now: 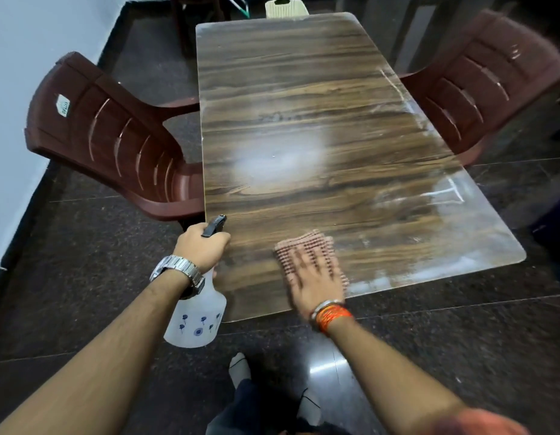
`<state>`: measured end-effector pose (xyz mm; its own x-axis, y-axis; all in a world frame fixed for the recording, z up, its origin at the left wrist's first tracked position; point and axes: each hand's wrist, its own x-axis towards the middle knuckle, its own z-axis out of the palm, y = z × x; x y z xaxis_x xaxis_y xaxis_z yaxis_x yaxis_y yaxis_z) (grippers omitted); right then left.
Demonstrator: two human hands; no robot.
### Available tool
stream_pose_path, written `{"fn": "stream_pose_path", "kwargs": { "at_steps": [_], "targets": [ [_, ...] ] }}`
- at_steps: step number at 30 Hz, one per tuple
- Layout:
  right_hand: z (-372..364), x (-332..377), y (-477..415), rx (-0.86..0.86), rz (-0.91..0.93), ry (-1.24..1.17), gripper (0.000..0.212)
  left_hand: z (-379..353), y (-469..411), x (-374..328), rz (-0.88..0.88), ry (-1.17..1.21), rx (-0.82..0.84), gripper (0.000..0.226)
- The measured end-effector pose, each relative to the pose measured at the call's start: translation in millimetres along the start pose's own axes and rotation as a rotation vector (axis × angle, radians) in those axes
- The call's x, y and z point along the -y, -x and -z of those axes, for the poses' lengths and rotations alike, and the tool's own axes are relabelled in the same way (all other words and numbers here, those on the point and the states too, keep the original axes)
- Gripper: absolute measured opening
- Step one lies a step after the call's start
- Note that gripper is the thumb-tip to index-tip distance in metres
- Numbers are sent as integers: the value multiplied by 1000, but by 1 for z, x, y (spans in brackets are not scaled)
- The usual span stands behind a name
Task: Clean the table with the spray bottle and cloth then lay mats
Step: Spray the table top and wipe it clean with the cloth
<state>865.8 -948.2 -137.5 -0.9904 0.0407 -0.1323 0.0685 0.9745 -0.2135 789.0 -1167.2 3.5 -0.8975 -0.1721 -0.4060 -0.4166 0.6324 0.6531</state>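
A long wood-grain surface [303,89] runs from the lower middle of the frame up toward the top, with pale wet streaks along its right edge and lower right corner and a bright glare patch near its middle. The left hand [201,246], at the lower left of the surface, is clenched around the black trigger head of a spray bottle [197,318]; the frosted white body with small blue flower prints hangs below the hand, over the surface's near left corner and the dark floor [84,262]. A metal watch [175,271] sits on that wrist. The right hand [316,277] lies flat with spread fingers, pressing down on a pinkish checked cloth [303,246] that rests on the surface near its lower edge; both hand and cloth are blurred. An orange thread band [333,315] circles the right wrist. Brown plastic chairs stand at the left [109,136] and right [479,80] sides, and a cream chair [285,6] shows at the top.
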Motion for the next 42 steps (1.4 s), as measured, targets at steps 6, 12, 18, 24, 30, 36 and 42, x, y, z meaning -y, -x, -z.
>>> {"fn": "stream_pose_path", "kwargs": {
  "at_steps": [6,12,18,24,30,36,42],
  "targets": [
    [14,-56,-8,4,-364,-45,62,-24,24,-13,-11,16,4,37],
    [7,25,7,156,167,-24,58,-53,24,-40,-52,-41,46,34],
    [19,-31,-48,124,182,-38,56,-91,-3,-86,-80,-53,101,20],
    [54,-162,-98,17,-210,1,56,-127,-35,-129,-62,16,173,15],
    [65,-219,-107,-3,-487,-74,57,-166,-57,-166,-91,-10,202,18],
    [68,-248,-115,21,-329,-76,66,-217,-56,-230,-147,42,256,13],
    [87,-328,-131,13,-177,-63,65,-300,-47,-324,-239,11,204,16]
  ]
}}
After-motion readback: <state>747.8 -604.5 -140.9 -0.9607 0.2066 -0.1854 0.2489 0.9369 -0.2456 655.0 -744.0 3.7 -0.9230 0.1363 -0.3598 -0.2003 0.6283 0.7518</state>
